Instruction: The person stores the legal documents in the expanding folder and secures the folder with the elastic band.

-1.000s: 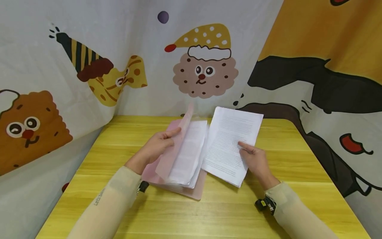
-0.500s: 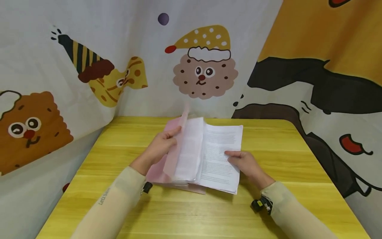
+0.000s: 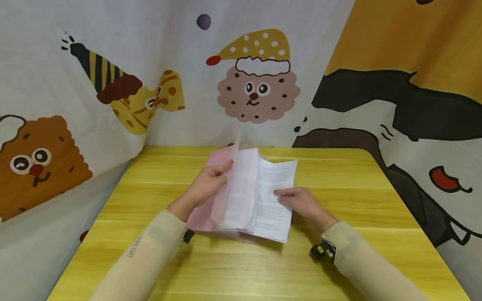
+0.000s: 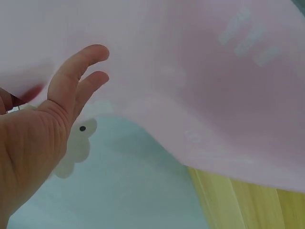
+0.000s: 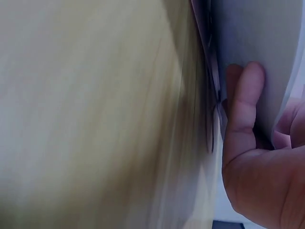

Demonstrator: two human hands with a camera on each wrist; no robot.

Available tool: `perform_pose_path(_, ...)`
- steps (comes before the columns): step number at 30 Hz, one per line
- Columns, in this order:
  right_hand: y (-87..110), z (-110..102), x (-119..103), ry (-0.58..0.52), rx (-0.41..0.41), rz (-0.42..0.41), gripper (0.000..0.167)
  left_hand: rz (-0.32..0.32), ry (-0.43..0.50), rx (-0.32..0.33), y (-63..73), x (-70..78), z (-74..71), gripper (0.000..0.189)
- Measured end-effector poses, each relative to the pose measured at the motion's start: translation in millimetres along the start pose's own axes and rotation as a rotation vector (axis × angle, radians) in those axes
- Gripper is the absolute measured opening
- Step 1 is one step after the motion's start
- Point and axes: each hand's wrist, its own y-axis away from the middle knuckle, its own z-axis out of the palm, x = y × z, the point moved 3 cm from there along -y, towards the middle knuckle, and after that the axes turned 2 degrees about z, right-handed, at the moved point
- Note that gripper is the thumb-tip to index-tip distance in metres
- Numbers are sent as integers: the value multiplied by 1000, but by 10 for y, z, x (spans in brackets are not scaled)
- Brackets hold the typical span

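A pink folder [image 3: 201,217] holding white pages in clear sleeves [image 3: 241,188] lies opened on the table. My left hand [image 3: 205,184] pinches its raised pink cover [image 4: 143,57] between thumb and fingers. In my right hand [image 3: 303,205] is a thin stack of printed paper sheets [image 3: 276,200], gripped at the right edge with the thumb on top and fingers beneath. The stack's left part is hidden behind the sleeves' right edge. The right wrist view shows the fingers [image 5: 245,100] against the underside of the sheets, close above the folder's back cover.
The yellow wood-grain table [image 3: 244,276] reaches back to a white cloth [image 3: 180,33] printed with cartoon snacks. A black wrist camera [image 3: 318,252] sits under the right sleeve [image 3: 369,259].
The right hand has brought the paper stack leftward, and its left edge has slid in behind the sleeves. The left hand still holds the cover, shifted slightly right.
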Motion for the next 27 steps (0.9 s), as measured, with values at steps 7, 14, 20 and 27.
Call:
perform_pose_path(7, 59, -26, -45, -14, 83, 36, 33, 30, -23, 61, 12, 22, 14, 63)
perform_pose_path(14, 185, -66, -157, 15, 104, 65, 33, 65, -86, 109, 24, 50, 39, 59)
perform_pose_path(20, 153, -12, -198, 3, 19, 12, 34, 85, -179, 84, 57, 52, 93, 58)
perform_pose_path(27, 71, -136, -68, 0, -43, -24, 32, 91, -192, 52, 97, 55, 63, 56)
